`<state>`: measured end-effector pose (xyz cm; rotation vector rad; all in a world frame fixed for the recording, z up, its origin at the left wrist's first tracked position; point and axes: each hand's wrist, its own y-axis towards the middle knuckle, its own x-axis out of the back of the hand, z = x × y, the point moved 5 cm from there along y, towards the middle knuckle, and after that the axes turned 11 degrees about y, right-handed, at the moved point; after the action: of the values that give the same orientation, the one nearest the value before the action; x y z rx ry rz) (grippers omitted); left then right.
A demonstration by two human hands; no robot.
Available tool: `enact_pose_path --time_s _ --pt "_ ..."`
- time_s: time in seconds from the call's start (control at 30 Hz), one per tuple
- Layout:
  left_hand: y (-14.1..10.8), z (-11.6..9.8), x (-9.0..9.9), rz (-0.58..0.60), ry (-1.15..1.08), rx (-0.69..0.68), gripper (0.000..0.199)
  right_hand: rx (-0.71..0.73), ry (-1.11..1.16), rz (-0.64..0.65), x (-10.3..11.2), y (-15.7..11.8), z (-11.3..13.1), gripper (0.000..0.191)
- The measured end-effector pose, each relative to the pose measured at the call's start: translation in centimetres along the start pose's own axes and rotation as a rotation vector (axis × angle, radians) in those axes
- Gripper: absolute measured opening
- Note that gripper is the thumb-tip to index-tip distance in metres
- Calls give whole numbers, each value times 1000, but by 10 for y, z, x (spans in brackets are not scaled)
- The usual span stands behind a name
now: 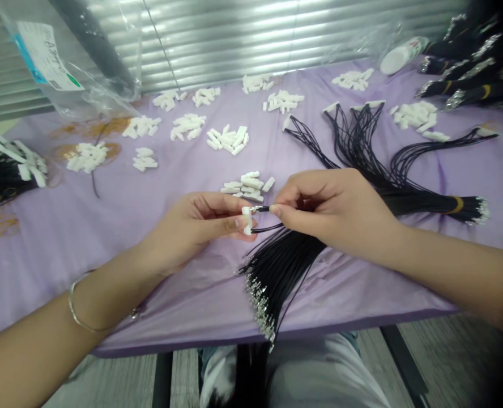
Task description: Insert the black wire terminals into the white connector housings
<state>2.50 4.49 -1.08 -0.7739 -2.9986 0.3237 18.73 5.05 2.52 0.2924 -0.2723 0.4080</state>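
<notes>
"Across the lilac cloth [107, 238], left to right, what is logged?"

"Far left, a black wire bundle [5, 178] ending in white connectors. Behind it, a clear plastic bag [43, 56] with a paper label lies against metal window blinds [243, 34]. Loose white connector housings [187, 126] sit in small piles along the middle."

"What stands near the hands?"

"One housing pile [247, 186] lies just beyond them, not touching. Below, a black wire hank [277, 272] with crimped metal terminals runs toward the cloth's near edge."

"Left hand [196, 224]?"

"Mostly closed. Thumb and forefinger pinch one white connector housing [246, 220] upright. A thin bangle [75, 306] circles the wrist."

"Right hand [332, 209]?"

"Also mostly closed, pinching a single black wire [263, 208] just behind its metal terminal, right at the housing. Seating cannot be told from this view."

"Further right?"

"Wired harnesses [353, 133] fan out with white connectors, and a wire bundle with a yellow band [455, 207] lies beside them. Top right: dark bundles [459, 73] with metal ends and a white bottle [402, 55]."
</notes>
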Motion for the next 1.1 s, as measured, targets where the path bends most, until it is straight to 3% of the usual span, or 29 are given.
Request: enact_pose_path --time_s 1.1 --pt "0 2 1 -19 26 27 11 -10 -38 6 -2 -1 1 11"
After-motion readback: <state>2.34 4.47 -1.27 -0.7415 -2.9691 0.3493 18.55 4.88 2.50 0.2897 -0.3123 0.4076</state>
